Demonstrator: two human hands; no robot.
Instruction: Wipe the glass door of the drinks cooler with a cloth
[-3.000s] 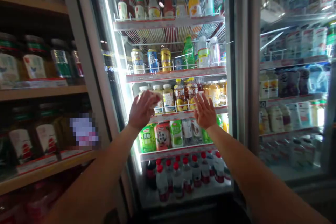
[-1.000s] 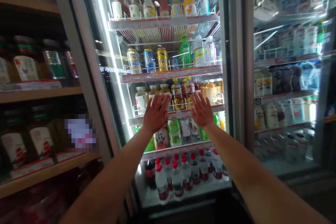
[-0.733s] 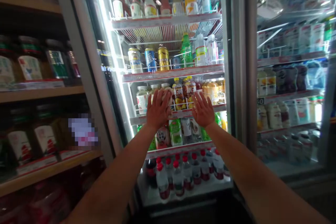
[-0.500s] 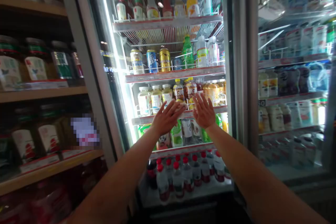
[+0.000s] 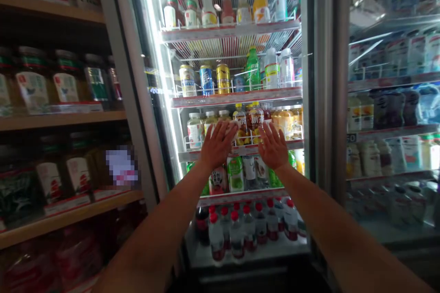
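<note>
My left hand (image 5: 216,147) presses a pale cloth (image 5: 235,127) flat against the glass door of a lit drinks fridge; only the cloth's edge shows past the fingers. To its right, my right hand (image 5: 273,147) lies with fingers spread on the same glass and holds nothing. Between and behind the hands, inside the fridge, stand iced tea bottles (image 5: 241,121) with yellow caps. Pale jars or bottles (image 5: 195,130) are partly covered by my left hand. Orange-toned bottles (image 5: 286,121) stand behind my right hand.
Cans (image 5: 223,78) and a green bottle (image 5: 253,68) fill the shelf above. Red-capped bottles (image 5: 237,233) stand at the fridge bottom. A wooden shelf (image 5: 68,121) with jars is at left. A metal door frame (image 5: 335,78) separates another stocked fridge at right.
My left hand has slid the cloth rightward from its place three seconds ago, shifting up and down on the glass. My right hand stays spread in place. The view drifts slightly.
</note>
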